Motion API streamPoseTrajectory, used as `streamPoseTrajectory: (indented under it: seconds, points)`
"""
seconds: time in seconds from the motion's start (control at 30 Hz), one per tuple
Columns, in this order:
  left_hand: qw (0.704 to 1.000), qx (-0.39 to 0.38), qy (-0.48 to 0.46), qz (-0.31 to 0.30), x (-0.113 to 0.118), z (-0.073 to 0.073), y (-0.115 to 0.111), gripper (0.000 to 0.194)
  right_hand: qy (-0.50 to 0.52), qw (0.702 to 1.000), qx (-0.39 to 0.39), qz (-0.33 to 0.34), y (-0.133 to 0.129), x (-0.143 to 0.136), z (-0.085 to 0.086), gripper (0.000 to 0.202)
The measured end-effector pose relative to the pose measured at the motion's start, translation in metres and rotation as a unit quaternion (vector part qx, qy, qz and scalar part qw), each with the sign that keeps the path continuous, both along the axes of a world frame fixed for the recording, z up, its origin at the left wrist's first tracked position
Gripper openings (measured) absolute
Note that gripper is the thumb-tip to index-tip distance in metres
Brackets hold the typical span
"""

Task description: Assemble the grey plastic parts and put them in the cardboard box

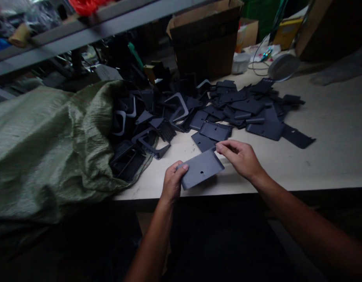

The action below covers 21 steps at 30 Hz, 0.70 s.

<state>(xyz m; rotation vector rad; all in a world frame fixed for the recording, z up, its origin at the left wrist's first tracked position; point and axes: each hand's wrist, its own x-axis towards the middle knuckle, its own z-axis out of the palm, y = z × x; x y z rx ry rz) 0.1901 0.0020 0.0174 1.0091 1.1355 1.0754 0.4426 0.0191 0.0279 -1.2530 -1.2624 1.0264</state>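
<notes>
My left hand (171, 183) grips a flat dark grey plastic panel (195, 170) by its left end, thumb on top. The panel has a small round hole near its middle and is held tilted above the table's front edge. My right hand (242, 159) is beside the panel's far right corner, thumb and fingers pinched together. Whatever is between those fingertips, if anything, cannot be made out. Just beyond the held panel lie similar flat panels (216, 131), partly overlapping.
A heap of dark panels (248, 105) spreads over the pale table (333, 156). Angled dark frames (153, 145) spill from a green woven sack (89, 129) at left. Behind stand a cardboard box (207, 51), a white tub (240, 63) and a round lid (283, 67). A shelf beam (110, 29) crosses above.
</notes>
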Motion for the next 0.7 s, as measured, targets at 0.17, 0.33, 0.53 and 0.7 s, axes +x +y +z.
streamPoseTrajectory:
  seconds: [0.17, 0.33, 0.53, 0.7]
  points:
    - [0.996, 0.071, 0.015, 0.048, 0.019, 0.005, -0.011, 0.036, 0.157, 0.971, -0.148, 0.105, -0.017, 0.006, -0.005, 0.053]
    - [0.984, 0.065, 0.094, -0.138, 0.039, 0.013, -0.02, 0.029, 0.322, 0.918, -0.188, 0.132, -0.025, 0.006, -0.006, 0.051]
    - [0.991, -0.097, -0.076, -0.056, 0.075, 0.012, 0.003, 0.057, 0.215, 0.928, -0.103, 0.288, -0.035, 0.023, -0.013, 0.044]
    - [0.98, -0.115, -0.161, -0.007, 0.122, 0.015, 0.008, 0.033, 0.21, 0.947, -0.074, 0.23, -0.05, 0.013, -0.03, 0.045]
